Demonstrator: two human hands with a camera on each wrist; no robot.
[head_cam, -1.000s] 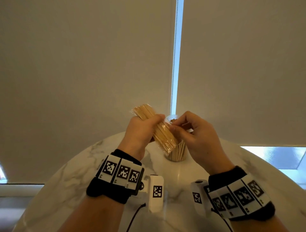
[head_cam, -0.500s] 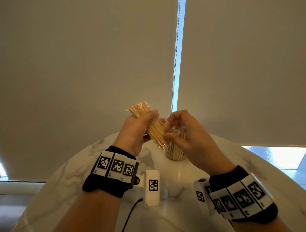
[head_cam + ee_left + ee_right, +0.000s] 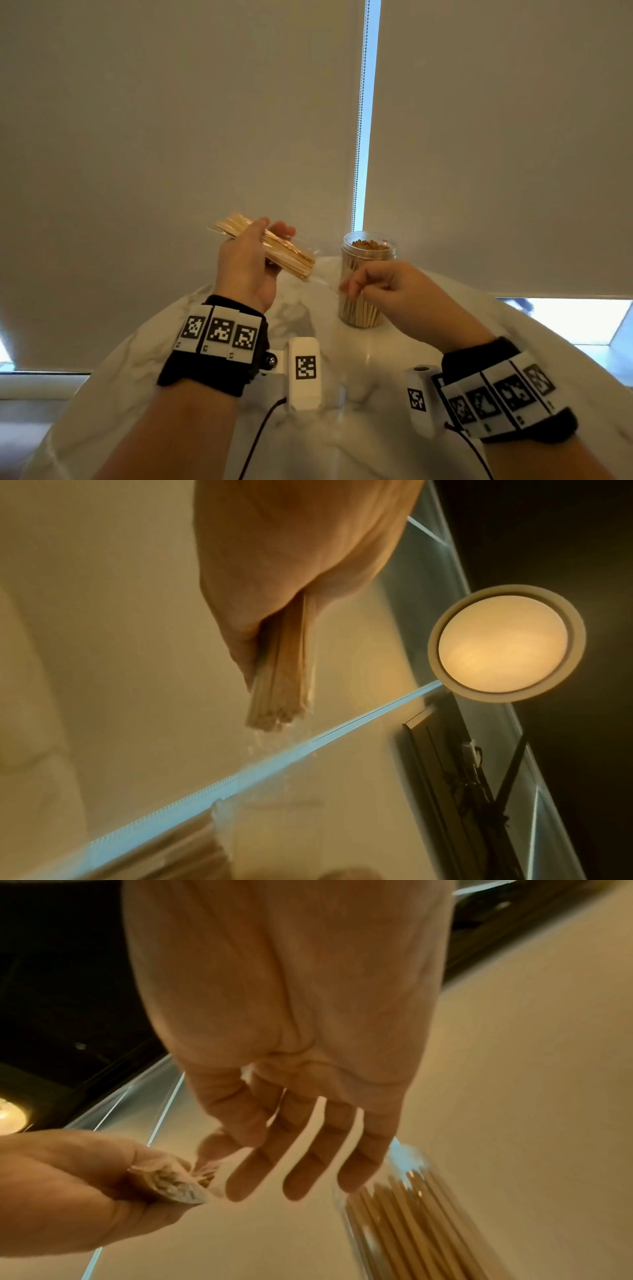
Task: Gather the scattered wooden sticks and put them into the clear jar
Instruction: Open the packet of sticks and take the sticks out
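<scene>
My left hand grips a bundle of wooden sticks in a clear plastic wrapper, held tilted above the table, left of the jar. The left wrist view shows the sticks' ends poking out of my fist. The clear jar stands upright on the table, packed with sticks. My right hand hovers in front of the jar. Its thumb and forefinger pinch the loose end of the wrapper, which stretches back to the bundle. The other three fingers are straight. The jar shows at the lower right in the right wrist view.
The round white marble table holds only the jar in view; its curved far edge lies just behind the jar. Beige roller blinds with a bead chain hang close behind. Cables trail from both wrist cameras.
The hands have come apart: my left hand carried the bundle up and left, and my right hand drew down and right in front of the jar, stretching the wrapper between them.
</scene>
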